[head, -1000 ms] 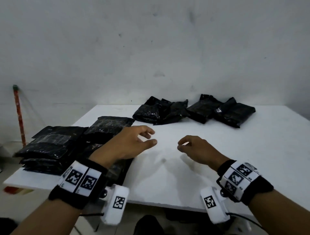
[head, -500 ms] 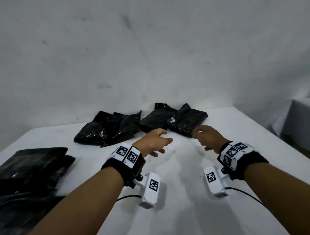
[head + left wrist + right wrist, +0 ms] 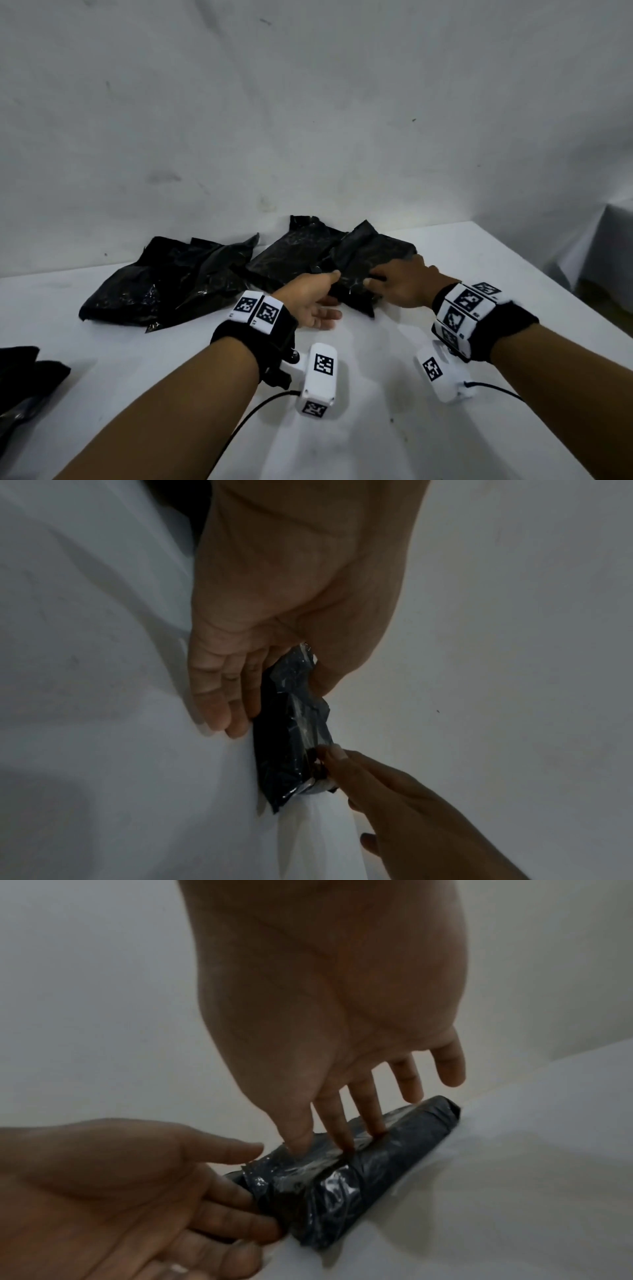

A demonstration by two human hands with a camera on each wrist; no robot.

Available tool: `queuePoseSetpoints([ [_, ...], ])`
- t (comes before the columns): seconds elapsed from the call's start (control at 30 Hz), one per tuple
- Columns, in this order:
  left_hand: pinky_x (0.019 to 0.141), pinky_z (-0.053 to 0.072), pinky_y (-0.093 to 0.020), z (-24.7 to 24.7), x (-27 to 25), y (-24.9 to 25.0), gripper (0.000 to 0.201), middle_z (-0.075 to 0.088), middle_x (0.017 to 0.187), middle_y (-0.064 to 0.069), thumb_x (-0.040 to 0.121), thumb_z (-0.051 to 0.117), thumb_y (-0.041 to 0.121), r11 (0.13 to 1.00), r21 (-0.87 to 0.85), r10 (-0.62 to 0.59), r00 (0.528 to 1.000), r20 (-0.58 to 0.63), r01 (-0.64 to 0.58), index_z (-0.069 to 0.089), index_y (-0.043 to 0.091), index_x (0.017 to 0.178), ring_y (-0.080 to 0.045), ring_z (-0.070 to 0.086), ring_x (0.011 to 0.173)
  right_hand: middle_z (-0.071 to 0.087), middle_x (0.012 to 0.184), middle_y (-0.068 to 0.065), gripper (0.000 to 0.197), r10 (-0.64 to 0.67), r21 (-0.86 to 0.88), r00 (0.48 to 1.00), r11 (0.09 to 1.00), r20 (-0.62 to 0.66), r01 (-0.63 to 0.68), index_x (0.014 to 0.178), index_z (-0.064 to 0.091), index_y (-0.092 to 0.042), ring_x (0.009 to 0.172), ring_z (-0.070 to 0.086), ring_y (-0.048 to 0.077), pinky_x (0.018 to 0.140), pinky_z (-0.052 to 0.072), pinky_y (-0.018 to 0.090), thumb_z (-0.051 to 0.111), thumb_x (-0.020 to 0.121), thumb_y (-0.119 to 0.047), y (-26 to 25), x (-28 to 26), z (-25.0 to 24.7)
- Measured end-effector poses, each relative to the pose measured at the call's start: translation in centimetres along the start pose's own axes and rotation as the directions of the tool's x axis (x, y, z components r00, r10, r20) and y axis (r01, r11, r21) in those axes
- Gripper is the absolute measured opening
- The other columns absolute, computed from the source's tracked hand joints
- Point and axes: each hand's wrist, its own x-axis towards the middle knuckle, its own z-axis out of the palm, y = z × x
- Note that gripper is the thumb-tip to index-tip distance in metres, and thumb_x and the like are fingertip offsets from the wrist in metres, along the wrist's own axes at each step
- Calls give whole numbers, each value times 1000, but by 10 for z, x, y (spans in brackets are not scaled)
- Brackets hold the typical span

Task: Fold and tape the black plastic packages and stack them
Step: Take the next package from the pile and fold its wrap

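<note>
both hands point(image 3: 310, 298) point(image 3: 399, 286) grip one unlabelled black package point(image 3: 366, 270) on the table point(image 3: 376, 428).

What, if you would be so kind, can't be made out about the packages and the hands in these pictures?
- Stack of black packages: cut off by the head view's left edge, so its count is unknown.
- Package held by both hands: the left hand and right hand cover its near edge; whether it is already taped is unclear.
- Left fingers: their tips vanish behind the package in the left wrist view.
- No tape roll shows in any view.
</note>
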Motion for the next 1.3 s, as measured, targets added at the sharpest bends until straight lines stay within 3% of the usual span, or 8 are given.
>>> queuePoseSetpoints([
  [0.17,68,52,-34,-1,-5,-5,24,62,93,-4,94,70,40,997,74,8,999,-32,-6,63,17,98,-17,57,74,55,91,-9,35,-106,30,992,994,63,104,69,55,-46,118,48,34,106,34,54,38,94,-63,-2,-31,-1],
  [0.3,70,54,-37,-3,-13,-12,24,66,97,-9,93,73,15,993,60,109,991,-73,-105,54,15,108,-21,62,79,68,111,-8,23,-161,255,987,955,9,154,110,69,-32,112,58,15,106,39,34,51,102,-43,3,-58,-10],
  [0.43,75,59,-46,-17,-30,-21,44,69,106,-10,90,74,2,984,-3,179,982,-54,-179,47,17,122,-26,68,86,68,110,-1,19,43,436,977,898,-207,53,113,65,-23,99,59,16,84,42,26,63,94,-27,24,-66,-15],
  [0.57,68,56,-39,-42,-50,-31,55,71,112,-6,86,77,-1,972,-10,235,969,-75,-236,45,23,124,-19,70,90,61,96,6,50,293,678,922,734,-255,-45,131,40,-14,93,57,24,80,41,33,67,90,-23,42,-68,-8],
  [0.67,77,60,-44,-64,-69,-40,53,72,115,-7,85,76,-2,968,14,252,967,-41,-251,49,18,126,-20,70,98,56,130,12,84,305,785,943,613,-132,-88,151,23,-17,115,53,27,99,43,38,75,87,-31,43,-75,0],
  [0.73,84,60,-46,-80,-83,-47,49,73,115,-4,86,75,-3,963,36,268,963,0,-268,55,16,127,-20,71,102,48,146,13,93,219,839,975,538,-41,-85,156,19,-21,128,48,28,101,41,40,78,86,-32,34,-85,2],
  [0.93,87,60,-44,-119,-127,-75,44,74,110,-3,87,73,-5,950,36,308,949,69,-311,64,18,124,-18,72,100,71,123,2,34,-40,902,998,431,41,-19,120,67,-29,105,65,23,100,48,48,74,88,-36,-5,-120,7],
  [1.3,87,58,-40,-170,-189,-143,36,77,107,-2,87,79,15,957,90,275,961,30,-276,67,19,121,-20,73,102,73,103,3,23,-187,896,980,445,73,18,116,69,-24,87,66,19,82,52,35,71,93,-27,-72,-177,47],
])
